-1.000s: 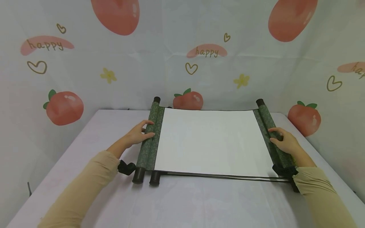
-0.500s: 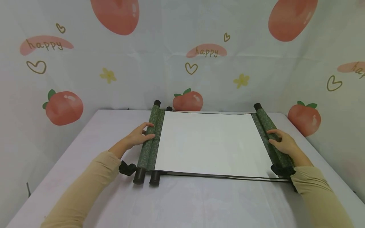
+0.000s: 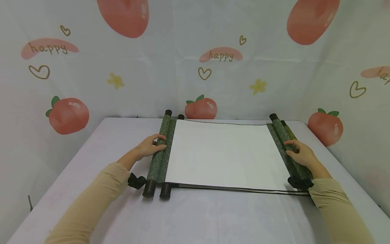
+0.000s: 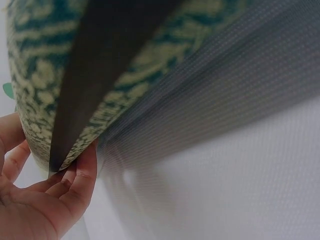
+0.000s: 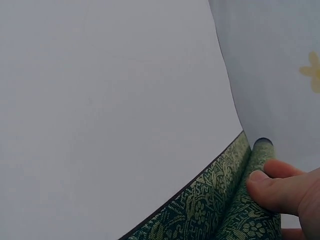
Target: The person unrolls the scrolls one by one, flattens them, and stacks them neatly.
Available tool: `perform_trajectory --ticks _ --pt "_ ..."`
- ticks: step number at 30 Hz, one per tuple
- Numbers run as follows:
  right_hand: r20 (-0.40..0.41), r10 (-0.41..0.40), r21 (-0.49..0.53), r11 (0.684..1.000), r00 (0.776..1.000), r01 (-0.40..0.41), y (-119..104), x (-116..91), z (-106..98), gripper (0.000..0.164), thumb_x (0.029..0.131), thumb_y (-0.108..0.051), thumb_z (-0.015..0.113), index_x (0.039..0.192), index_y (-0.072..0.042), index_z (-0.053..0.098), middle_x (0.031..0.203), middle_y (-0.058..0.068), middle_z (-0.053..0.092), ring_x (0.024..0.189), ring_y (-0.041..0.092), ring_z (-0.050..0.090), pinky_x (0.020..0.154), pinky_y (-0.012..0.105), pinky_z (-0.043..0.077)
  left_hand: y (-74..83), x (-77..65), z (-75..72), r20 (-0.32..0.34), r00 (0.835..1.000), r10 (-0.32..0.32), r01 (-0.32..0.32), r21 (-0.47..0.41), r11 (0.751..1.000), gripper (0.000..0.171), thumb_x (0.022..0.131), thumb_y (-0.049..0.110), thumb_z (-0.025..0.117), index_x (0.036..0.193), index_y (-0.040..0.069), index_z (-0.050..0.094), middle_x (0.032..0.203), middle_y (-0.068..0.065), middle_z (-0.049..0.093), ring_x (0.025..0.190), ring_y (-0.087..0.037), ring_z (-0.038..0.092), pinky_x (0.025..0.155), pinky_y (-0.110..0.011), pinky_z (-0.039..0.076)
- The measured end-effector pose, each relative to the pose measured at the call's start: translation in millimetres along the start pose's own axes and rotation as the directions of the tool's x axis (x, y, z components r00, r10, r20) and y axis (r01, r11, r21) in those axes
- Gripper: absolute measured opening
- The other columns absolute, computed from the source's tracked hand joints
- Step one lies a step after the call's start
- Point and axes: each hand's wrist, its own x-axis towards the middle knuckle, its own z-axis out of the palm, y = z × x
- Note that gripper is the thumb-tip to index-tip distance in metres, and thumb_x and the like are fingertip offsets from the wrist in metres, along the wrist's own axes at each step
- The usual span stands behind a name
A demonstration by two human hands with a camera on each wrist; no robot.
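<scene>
A hanging scroll with a blank white sheet (image 3: 225, 154) lies spread between two green brocade rolls with dark end caps. My left hand (image 3: 148, 146) grips the left roll (image 3: 156, 162), thumb on top and fingers curled beneath it, as the left wrist view shows. On the other side, my right hand (image 3: 303, 156) holds the right roll (image 3: 278, 130) between thumb and fingers; in the right wrist view the thumb (image 5: 272, 192) presses on the patterned cloth. Under this scroll lies another one, mostly hidden; its dark end caps (image 3: 165, 191) show at the left.
The white table (image 3: 207, 217) extends in front of the scrolls. A white backdrop (image 3: 152, 84) printed with fruit, hearts and flowers stands right behind the table. A further roll end (image 3: 284, 124) pokes out behind the right roll. Black wrist straps (image 3: 136, 181) sit near both cuffs.
The far ends of both held rolls have come lower and nearer. My right hand has shifted slightly left with its roll, uncovering another roll end behind it, and a back-left cap shows more.
</scene>
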Motion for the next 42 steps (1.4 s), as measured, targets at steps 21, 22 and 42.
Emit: perform_trajectory --ticks 21,22,42 --pt "-0.029 -0.005 -0.029 1.0 1.0 0.004 -1.9 1.9 6.7 0.035 0.091 -0.009 0.052 0.123 0.005 0.048 0.123 0.041 0.044 0.099 0.051 0.05 0.072 0.054 0.044 -6.0 2.9 2.7 0.013 0.999 -0.038 0.038 -0.006 0.999 0.043 0.096 0.023 0.051 0.135 0.008 0.041 0.151 -0.025 0.019 0.132 -0.046 0.03 0.094 -0.056 0.04" --pt "-0.028 -0.004 -0.033 0.999 1.0 0.004 -2.1 2.1 6.8 0.035 0.091 -0.008 0.052 0.123 0.005 0.048 0.123 0.042 0.043 0.1 0.053 0.049 0.074 0.056 0.044 -6.0 2.9 2.8 0.013 0.999 -0.039 0.039 -0.006 0.999 0.043 0.096 0.023 0.051 0.135 0.008 0.041 0.151 -0.026 0.02 0.132 -0.045 0.031 0.093 -0.055 0.041" --pt "-0.003 0.041 -0.069 0.997 0.999 -0.041 -5.2 3.4 7.7 0.036 0.091 -0.01 0.052 0.123 0.004 0.047 0.129 0.041 0.039 0.111 0.058 0.04 0.084 0.064 0.038 -4.4 1.4 2.8 0.015 1.0 -0.024 0.024 0.012 1.0 0.043 0.095 0.022 0.053 0.134 0.007 0.042 0.145 -0.027 0.027 0.126 -0.043 0.037 0.086 -0.048 0.044"
